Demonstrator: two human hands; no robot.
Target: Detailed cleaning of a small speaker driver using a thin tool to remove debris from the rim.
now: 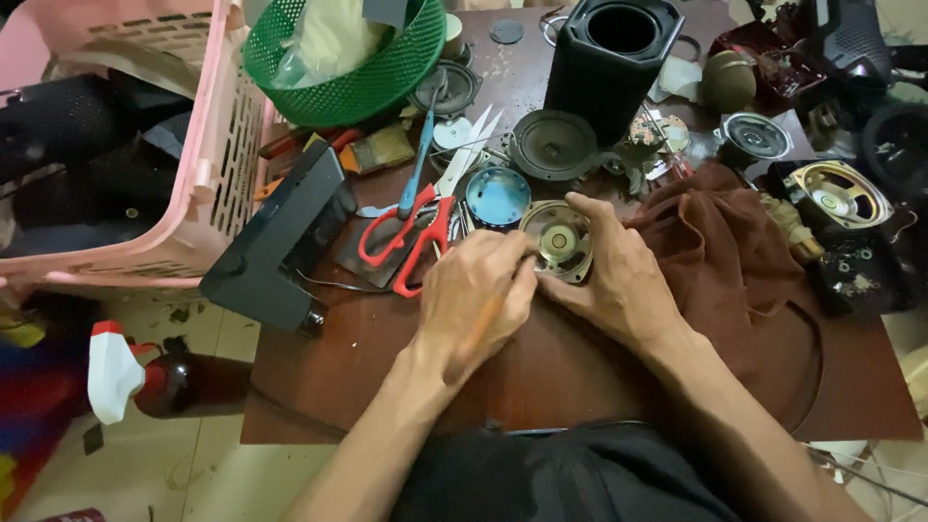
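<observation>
A small round speaker driver (558, 239) with a gold metal frame lies on the brown wooden table (367, 367). My right hand (619, 275) grips it from the right, fingers curled round its rim. My left hand (474, 295) is closed on a thin orange-handled tool (486, 317) whose tip points at the driver's left edge; the tip itself is hidden by my fingers. Red-handled scissors (411, 237) lie just left of my left hand, beside a round blue disc (498, 196).
A black speaker box (612, 58) stands at the back with more loose drivers (553, 145) around it. A brown cloth (735, 261) is at the right, a black device (280, 242) and pink basket (203, 164) at the left, a green basket (358, 72) behind, a spray bottle (145, 379) on the floor.
</observation>
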